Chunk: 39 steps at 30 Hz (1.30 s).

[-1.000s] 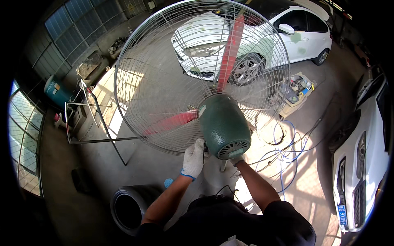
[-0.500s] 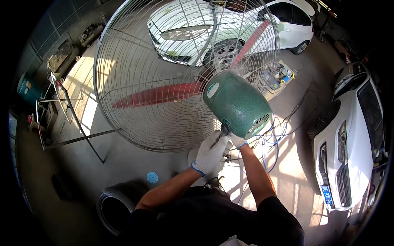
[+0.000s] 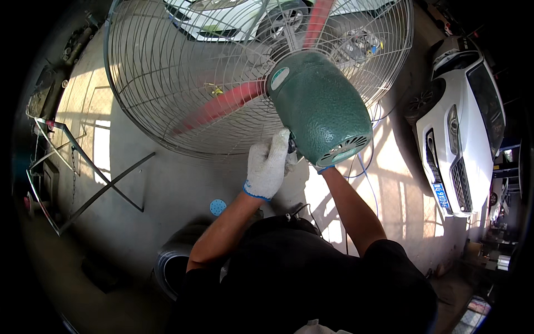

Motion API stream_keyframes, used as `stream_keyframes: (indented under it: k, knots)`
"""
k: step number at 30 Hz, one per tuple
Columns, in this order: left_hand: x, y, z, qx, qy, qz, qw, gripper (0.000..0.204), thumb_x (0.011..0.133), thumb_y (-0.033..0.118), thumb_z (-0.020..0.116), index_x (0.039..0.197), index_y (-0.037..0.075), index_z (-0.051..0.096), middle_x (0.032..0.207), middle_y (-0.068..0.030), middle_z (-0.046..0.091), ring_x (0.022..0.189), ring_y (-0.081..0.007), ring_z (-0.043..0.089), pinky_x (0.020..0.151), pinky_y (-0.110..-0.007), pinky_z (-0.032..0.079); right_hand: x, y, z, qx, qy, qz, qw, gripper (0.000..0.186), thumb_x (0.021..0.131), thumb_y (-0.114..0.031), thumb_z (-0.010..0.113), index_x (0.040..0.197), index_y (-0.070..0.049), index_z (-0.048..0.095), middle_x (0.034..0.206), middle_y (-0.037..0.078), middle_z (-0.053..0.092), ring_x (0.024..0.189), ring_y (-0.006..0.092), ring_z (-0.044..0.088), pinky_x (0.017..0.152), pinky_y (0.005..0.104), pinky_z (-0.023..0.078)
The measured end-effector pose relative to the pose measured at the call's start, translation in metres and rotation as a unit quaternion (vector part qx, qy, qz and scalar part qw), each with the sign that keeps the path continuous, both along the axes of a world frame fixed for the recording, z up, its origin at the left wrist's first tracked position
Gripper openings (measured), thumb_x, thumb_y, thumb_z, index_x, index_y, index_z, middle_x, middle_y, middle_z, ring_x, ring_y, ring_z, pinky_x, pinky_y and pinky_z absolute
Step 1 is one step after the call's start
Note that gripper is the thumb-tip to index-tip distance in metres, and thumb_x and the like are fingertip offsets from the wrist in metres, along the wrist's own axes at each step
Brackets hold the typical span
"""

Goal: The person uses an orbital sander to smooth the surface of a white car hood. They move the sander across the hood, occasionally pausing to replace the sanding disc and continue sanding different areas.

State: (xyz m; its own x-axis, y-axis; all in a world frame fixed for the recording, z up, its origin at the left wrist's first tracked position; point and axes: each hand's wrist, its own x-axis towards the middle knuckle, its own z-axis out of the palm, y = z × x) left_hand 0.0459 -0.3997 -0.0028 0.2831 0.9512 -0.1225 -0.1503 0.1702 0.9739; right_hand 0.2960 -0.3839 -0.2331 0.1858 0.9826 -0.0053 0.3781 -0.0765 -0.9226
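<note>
Big fan right in front of me, its green motor housing turned my way, its wire cage spread out beyond, between me and the white-and-green car at the top of the view! My left hand, gloved, is up at the housing's left flank, grip narrowed around the dark knob there. My right hand is tucked under the housing's lower end; little more than the blue cuff shows, so whether that grip is wide or narrow, I can't tell. I'd call this step handling the fan by its motor end, left on the knob, right perhaps bearing it up from below. One of the red blades smears toward its tip, so it may well be turning! The next move calls for a firm hold on that knob, a level housing, and fingers well clear of the cage.
</note>
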Motion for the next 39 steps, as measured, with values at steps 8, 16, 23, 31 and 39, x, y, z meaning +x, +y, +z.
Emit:
stream_keyframes:
  k: [8,16,23,31,39]
  knots:
    - [0.022,-0.004,-0.003,0.055,0.033,-0.077,0.995,0.051,0.109,0.041,0.057,0.076,0.003,0.066,0.06,-0.0023,0.058,0.055,-0.0095,0.054,0.052,-0.029,0.041,0.0,-0.074,-0.003,-0.005,0.009,-0.078,0.997,0.056,0.106,-0.038,0.052,0.155,-0.013,0.042,0.158,0.01,0.045,0.146,0.0299,0.04,0.126,0.0483,0.028]
    - [0.11,-0.089,0.017,0.059,0.076,-0.155,0.983,0.052,0.107,0.042,0.061,0.076,0.001,0.066,0.058,-0.0021,0.056,0.053,-0.0105,0.054,0.051,-0.031,0.042,0.072,-0.171,-0.004,0.013,0.024,-0.104,0.994,0.057,0.107,-0.037,0.051,0.157,-0.014,0.038,0.159,0.009,0.044,0.147,0.0296,0.039,0.126,0.0486,0.027]
    - [0.204,-0.169,0.028,0.07,0.082,-0.115,0.988,0.056,0.107,0.054,0.054,0.086,0.003,0.068,0.065,-0.0023,0.059,0.055,-0.0107,0.054,0.052,-0.027,0.042,0.172,-0.209,-0.023,0.091,0.144,-0.042,0.984,0.057,0.107,-0.036,0.049,0.159,-0.014,0.036,0.159,0.009,0.043,0.147,0.0296,0.039,0.127,0.0488,0.026]
    - [0.242,-0.239,0.04,-0.004,0.085,-0.012,0.996,0.054,0.107,0.055,0.051,0.085,0.007,0.063,0.063,-0.0007,0.056,0.05,-0.0076,0.047,0.045,-0.023,0.032,0.161,-0.244,0.05,0.147,-0.026,-0.048,0.988,0.035,0.1,-0.019,0.063,0.133,-0.007,0.059,0.13,0.012,0.065,0.12,0.0274,0.059,0.105,0.0417,0.047]
    - [0.168,-0.274,0.041,-0.025,0.111,0.143,0.983,0.05,0.107,0.054,0.052,0.086,0.009,0.06,0.063,0.0007,0.055,0.049,-0.0084,0.046,0.045,-0.025,0.036,0.09,-0.257,0.071,0.13,0.189,-0.009,0.973,0.031,0.088,-0.018,0.079,0.114,-0.002,0.071,0.102,0.012,0.077,0.095,0.0165,0.071,0.084,0.0335,0.056]
